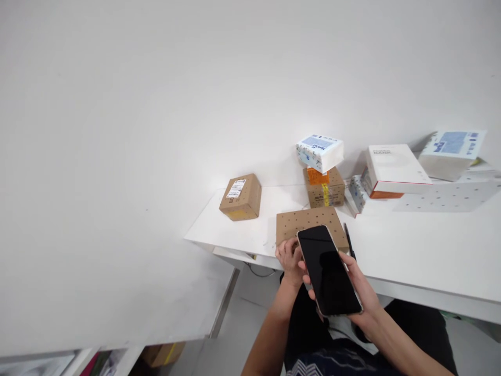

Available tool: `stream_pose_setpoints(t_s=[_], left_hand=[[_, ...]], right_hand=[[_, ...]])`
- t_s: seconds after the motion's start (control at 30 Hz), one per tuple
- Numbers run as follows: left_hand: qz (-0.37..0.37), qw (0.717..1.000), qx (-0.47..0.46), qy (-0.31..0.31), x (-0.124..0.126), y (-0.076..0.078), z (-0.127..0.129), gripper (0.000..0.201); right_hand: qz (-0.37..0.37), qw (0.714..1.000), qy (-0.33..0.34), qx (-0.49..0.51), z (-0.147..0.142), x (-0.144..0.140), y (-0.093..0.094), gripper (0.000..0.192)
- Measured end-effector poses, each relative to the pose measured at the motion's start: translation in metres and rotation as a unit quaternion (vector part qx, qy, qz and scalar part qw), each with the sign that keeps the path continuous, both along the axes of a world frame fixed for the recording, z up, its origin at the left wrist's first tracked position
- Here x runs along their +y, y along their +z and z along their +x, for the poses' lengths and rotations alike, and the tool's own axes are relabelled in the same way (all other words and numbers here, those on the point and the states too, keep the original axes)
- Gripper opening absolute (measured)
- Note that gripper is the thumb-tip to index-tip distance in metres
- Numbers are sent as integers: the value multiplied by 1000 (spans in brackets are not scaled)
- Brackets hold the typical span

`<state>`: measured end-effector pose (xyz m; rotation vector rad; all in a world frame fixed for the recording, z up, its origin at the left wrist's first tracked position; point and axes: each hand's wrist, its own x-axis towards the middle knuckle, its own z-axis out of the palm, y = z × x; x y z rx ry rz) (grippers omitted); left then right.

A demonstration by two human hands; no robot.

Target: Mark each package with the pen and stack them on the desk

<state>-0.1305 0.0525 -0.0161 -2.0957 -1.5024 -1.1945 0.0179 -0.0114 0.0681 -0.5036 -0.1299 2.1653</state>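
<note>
At the near edge of the white table [410, 250], the right hand [358, 290] is closed around a black smartphone [327, 270], with the fingers wrapped along its sides and the dark screen facing up. The phone is held tilted above the table edge, over the person's lap. The left hand [288, 257] is just beside the phone, on its left; its fingers are bent and they rest on the near corner of a flat perforated cardboard piece [307, 222]. The two hands are close together but do not hold each other. A black pen [348, 241] lies just beside the right edge of this cardboard. Farther back, a small brown box [241, 197] with a white label stands alone on the left. Behind the cardboard, another brown box [324, 190] carries a pack of tissues [320, 151]. To the right lies a white box [393, 166], and beyond it a second tissue pack [452, 153].
</note>
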Motion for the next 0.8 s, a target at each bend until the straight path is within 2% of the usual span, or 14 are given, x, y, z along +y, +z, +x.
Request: stream_pose_setpoints(t_s=[0.27, 0.4, 0.57, 0.8], left_hand=[[7, 1000, 7, -19, 3, 0, -3, 18], [25, 1000, 2, 2, 5, -5, -2, 22], [17, 1000, 4, 17, 6, -12, -2, 18], [8, 999, 6, 32, 7, -13, 0, 18]], right_hand=[[-5, 998, -15, 69, -1, 7, 1, 47], [3, 997, -13, 79, -2, 8, 3, 49], [7, 996, -21, 84, -5, 10, 2, 47], [2, 995, -11, 95, -5, 11, -2, 48]])
